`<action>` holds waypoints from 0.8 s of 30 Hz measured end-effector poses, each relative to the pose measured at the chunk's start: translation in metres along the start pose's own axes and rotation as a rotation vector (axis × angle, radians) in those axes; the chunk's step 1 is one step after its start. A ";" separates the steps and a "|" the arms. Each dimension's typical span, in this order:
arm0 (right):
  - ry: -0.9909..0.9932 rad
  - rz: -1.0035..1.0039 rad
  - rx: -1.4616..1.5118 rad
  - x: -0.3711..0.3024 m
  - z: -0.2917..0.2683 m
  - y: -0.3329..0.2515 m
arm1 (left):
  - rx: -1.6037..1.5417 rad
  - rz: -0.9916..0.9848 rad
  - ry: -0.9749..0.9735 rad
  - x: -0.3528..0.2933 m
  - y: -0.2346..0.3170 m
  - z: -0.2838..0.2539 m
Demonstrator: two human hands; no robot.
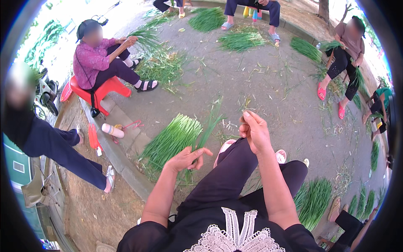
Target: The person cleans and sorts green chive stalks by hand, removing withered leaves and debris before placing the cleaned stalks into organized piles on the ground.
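Observation:
My left hand (191, 159) has a few long green chives (211, 125) in its curled fingers, with the index finger stretched to the right. Their blades reach forward past the hand. My right hand (255, 133) is raised over my knees, thumb and index finger pinched together. A small yellowish withered leaf (247, 103) shows at those fingertips. Just beyond my left hand, a thick pile of chives (176, 134) lies on the ground, pale stems pointing away from me. Another heap of chives (315, 201) rests to the right of my legs.
A person on a red plastic stool (103, 90) at the far left holds greens over loose trimmings (161, 67). A white bottle (112, 130) lies by the curb (121, 161). Another person stands at left. Several seated people and chive piles (241, 40) line the far and right sides.

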State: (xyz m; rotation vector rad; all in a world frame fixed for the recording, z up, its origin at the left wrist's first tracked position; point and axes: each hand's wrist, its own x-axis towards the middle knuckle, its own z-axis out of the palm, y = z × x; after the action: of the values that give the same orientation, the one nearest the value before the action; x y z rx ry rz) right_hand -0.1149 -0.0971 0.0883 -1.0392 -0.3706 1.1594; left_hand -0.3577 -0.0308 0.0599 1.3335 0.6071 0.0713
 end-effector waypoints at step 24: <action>0.017 0.132 0.071 0.005 -0.017 0.045 | 0.285 -0.119 -0.067 0.011 -0.027 0.024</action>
State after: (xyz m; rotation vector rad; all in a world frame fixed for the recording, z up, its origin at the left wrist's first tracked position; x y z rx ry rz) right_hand -0.1262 -0.0997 0.0417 -1.0224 -0.2484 1.2721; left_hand -0.3455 -0.0548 0.0334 1.5649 0.6554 -0.1617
